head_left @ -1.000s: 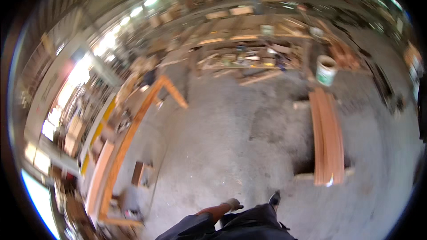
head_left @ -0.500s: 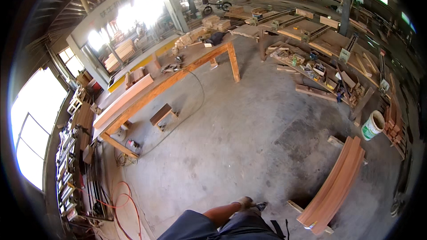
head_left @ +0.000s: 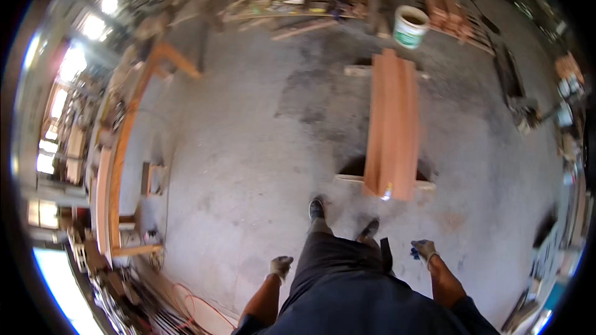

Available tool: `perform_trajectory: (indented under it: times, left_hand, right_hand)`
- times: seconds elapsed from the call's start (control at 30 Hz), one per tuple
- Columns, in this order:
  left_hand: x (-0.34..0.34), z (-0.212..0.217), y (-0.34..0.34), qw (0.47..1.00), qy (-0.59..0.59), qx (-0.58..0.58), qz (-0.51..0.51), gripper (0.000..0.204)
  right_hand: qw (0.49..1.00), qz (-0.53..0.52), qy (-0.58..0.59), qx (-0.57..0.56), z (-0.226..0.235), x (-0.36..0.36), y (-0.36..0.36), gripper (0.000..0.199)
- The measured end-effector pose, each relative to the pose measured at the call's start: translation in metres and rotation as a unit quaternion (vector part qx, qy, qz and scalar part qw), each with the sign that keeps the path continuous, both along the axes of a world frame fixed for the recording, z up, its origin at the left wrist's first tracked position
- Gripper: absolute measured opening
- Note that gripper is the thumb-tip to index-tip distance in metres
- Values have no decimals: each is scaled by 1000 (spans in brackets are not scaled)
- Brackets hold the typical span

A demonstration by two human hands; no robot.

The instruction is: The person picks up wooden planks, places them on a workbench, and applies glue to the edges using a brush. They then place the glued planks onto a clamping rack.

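My left hand (head_left: 280, 267) hangs at my left side in a pale glove, its fingers curled in, and nothing sticks out of it. On the other side my right hand (head_left: 424, 250), gloved too, is closed; a small patch of blue shows at its fingers, and I cannot tell whether that is part of the glove or something held. Ahead and slightly right lie long reddish-brown boards (head_left: 392, 124), side by side across two low wooden supports (head_left: 351, 178). A small white and yellow spot (head_left: 387, 192) marks their near end. Neither hand touches the boards; the right is nearer.
Beyond the boards stands a white and green bucket (head_left: 411, 26), next to a pile of reddish wood pieces (head_left: 448, 15). A wooden workbench (head_left: 118, 180) runs along the left, a small stool (head_left: 149, 178) beside it. An orange hose (head_left: 192, 304) curls on the floor at lower left.
My view has swung right and down, so the boards now lie ahead instead of at lower right. Both hands now show; before, only one arm did. The workbench has shifted to the left rim.
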State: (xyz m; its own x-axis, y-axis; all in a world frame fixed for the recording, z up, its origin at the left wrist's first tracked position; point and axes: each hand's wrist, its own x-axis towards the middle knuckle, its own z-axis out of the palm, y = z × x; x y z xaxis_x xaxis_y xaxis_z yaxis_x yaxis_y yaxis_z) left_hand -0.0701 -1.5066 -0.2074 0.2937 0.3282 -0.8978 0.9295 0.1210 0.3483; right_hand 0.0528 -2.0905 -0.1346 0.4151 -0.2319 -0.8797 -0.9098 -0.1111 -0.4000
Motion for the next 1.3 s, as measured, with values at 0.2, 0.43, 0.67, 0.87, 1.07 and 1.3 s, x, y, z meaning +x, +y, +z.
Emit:
perform_trajectory:
  times: [0.2,0.43,0.67,0.87,1.07,1.3]
  left_hand:
    - [-7,-8,-22,984,-38,-24,-170,26]
    - [102,-5,-41,947,-37,76,-310,22]
    - [163,19,-132,951,-101,2,-292,41]
    - [140,35,-201,856,-107,139,-487,49]
    - [100,7,-245,760,-62,166,-625,56]
    - [97,6,-290,746,-10,188,-639,61]
  right_hand:
    - [996,-56,60,-23,4,-71,-33,30]
    - [993,-100,64,-8,26,-102,-20,30]
    - [992,-101,76,-2,-8,-98,-36,28]
    - [993,-95,57,37,-91,-71,-51,30]
    - [999,-3,9,44,-207,-68,-61,40]
    - [997,-3,37,63,-238,-4,-53,45]
